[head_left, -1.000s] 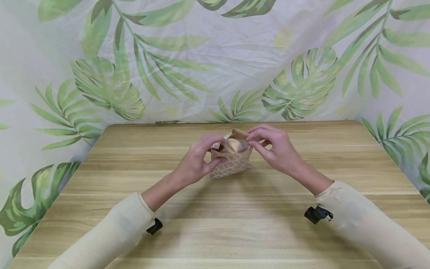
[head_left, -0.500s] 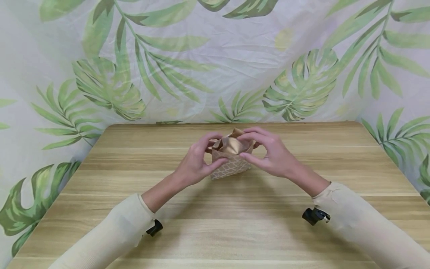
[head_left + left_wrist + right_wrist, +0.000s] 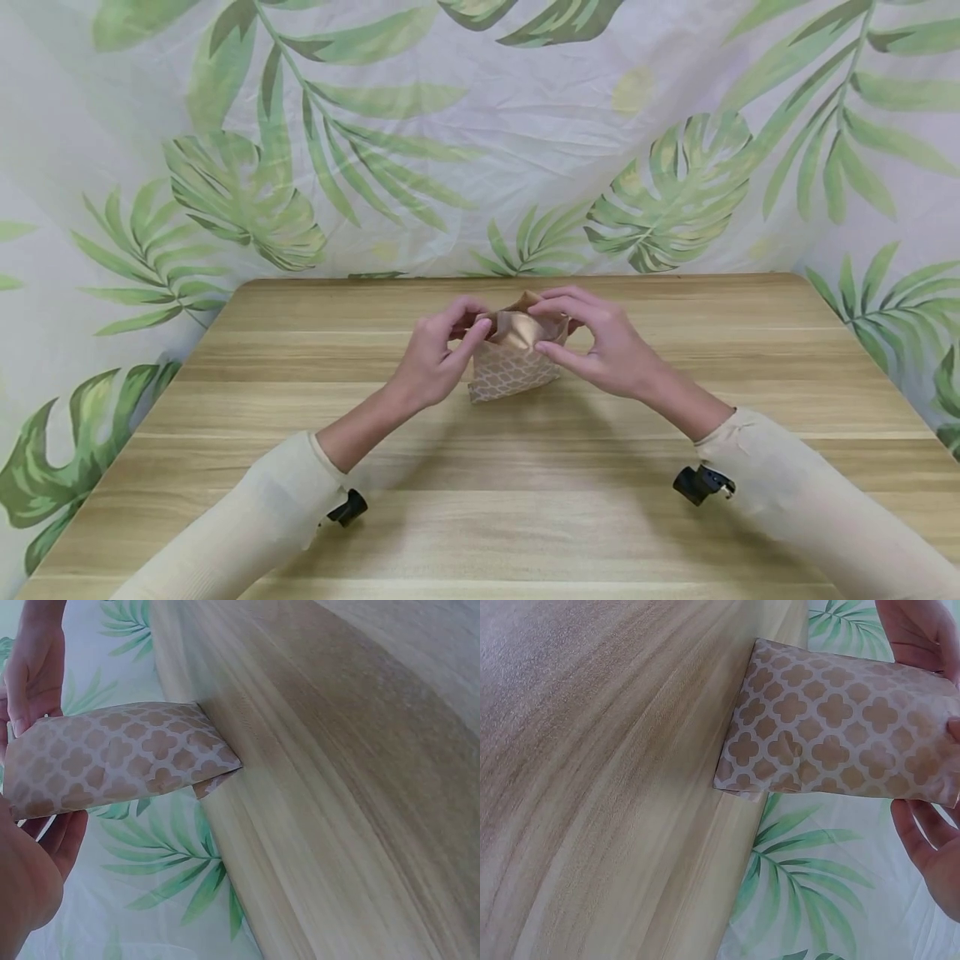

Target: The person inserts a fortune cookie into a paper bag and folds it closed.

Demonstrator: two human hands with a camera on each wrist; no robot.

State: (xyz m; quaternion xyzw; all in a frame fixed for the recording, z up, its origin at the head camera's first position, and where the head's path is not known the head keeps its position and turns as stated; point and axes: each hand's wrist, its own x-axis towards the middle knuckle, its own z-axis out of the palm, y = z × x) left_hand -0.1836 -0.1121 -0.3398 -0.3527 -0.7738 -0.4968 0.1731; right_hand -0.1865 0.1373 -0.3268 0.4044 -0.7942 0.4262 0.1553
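A brown paper bag with a white lattice pattern stands upright on the table, its mouth open at the top. Something shiny and gold-coloured shows inside the mouth; its kind is hidden by the bag. My left hand pinches the bag's left rim, thumb and fingers close together there. At the right rim, my right hand holds the bag with the thumb on the front and fingers around the far side. Both wrist views show the bag's patterned face between the two hands, its bottom end on the wood.
The wooden table reaches back to a hanging cloth printed with green leaves. Small black cameras sit under both sleeves, above the tabletop.
My right hand has shifted from pinching the right rim's edge to holding around that side. My left thumb has moved up from the bag's front to its left rim.
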